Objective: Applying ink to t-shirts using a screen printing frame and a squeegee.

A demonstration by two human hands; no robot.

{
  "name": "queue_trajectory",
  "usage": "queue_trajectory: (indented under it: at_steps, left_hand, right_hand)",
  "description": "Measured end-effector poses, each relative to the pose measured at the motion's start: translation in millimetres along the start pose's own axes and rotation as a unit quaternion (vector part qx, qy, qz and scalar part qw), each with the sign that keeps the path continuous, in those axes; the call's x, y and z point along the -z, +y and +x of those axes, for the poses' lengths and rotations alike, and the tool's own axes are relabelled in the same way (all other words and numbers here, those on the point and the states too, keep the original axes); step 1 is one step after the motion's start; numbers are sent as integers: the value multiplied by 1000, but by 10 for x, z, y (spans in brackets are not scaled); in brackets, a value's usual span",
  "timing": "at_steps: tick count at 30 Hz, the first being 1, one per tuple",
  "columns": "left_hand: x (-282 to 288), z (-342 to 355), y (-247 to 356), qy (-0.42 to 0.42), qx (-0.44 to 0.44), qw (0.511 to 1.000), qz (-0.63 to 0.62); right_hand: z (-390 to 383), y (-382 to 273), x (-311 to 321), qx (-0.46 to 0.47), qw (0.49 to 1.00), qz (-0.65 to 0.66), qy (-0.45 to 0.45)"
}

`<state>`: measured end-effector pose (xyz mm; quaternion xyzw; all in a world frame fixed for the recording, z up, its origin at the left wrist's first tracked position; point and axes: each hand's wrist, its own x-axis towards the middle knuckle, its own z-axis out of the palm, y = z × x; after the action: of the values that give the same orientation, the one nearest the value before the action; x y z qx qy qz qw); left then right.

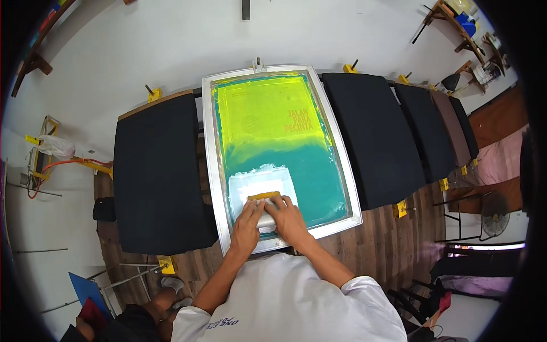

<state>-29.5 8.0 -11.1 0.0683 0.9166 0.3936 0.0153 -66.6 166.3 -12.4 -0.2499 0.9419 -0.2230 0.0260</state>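
A screen printing frame [338,134] with a pale metal rim lies in front of me. Its mesh is yellow-green at the far half and teal at the near half, with small reddish lettering at the upper right. Near its lower left, a bright white patch of ink [242,185] spreads over the mesh. Both hands grip a squeegee [264,195] whose yellow-brown edge shows beyond the fingertips. My left hand [246,225] closes on its left part, my right hand [288,221] on its right part. The thumbs are close together; the squeegee's underside is hidden.
Black-covered printing boards stand in a row, one at the left [159,171] and several at the right [373,142]. Yellow metal brackets [166,264] hold them. At lower left are another person's legs [156,310] and a blue panel [88,293]. A fan [494,215] stands at far right.
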Motion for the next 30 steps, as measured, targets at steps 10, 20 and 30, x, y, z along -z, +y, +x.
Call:
queue_trajectory:
  at_steps: [10,20,30]
  left_hand:
    - [-30,-38,20,-4,-25,999,31]
    - [14,-117,61,-62,32,996,50]
    - [29,-150,106,-60,32,996,55]
  right_hand:
    - [-88,7,71,-25,997,42,-56]
    - [-77,-68,135,-42,993,41,-102]
    - [-146,-92,91,-34,996,42,-65]
